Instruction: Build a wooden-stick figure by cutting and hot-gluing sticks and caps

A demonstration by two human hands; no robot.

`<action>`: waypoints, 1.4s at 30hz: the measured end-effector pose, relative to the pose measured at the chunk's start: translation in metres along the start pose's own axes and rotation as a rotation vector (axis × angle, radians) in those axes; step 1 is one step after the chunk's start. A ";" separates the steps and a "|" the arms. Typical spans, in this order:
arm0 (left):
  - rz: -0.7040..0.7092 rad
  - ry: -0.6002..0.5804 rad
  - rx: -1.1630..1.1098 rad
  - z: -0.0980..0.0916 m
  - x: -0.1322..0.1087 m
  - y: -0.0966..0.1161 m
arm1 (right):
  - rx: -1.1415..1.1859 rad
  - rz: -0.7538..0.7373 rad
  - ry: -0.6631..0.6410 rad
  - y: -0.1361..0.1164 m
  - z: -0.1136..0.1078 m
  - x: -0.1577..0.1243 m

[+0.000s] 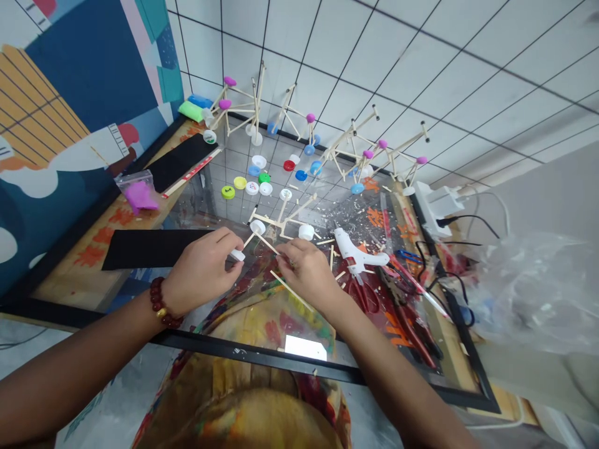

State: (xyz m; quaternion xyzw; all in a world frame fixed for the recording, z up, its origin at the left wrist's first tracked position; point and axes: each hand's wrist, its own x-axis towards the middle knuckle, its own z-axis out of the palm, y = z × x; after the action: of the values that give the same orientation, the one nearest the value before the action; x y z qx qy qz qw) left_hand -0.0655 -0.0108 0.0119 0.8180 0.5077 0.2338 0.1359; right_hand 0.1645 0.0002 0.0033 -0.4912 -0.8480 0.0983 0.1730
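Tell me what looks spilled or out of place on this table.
Pale scraps and short stick pieces litter the tabletop near the white glue gun. They look untidy because they lie loose and scattered at various angles.

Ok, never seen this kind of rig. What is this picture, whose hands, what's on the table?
No robot here: these are a person's own bare hands, seen by one camera worn on the head, looking forward and down. The left hand, with a beaded bracelet at its wrist, pinches a small white piece. The right hand has its fingertips at the end of a thin stick. On the glossy table lie coloured bottle caps and a white glue gun. Stick frames with pink blobs stand along the back.
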 end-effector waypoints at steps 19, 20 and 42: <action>0.014 0.009 -0.009 -0.001 0.000 0.000 | -0.003 -0.001 -0.037 -0.003 -0.001 -0.001; 0.014 0.009 -0.009 -0.001 0.000 0.000 | -0.001 -0.002 -0.037 -0.003 -0.001 -0.001; -0.006 0.026 0.022 -0.005 0.001 0.001 | -0.111 0.149 0.133 0.019 -0.071 -0.053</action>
State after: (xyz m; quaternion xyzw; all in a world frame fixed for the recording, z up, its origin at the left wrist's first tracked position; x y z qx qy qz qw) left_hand -0.0669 -0.0102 0.0168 0.8148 0.5144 0.2382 0.1212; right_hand 0.2315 -0.0364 0.0524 -0.5670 -0.8000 0.0310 0.1936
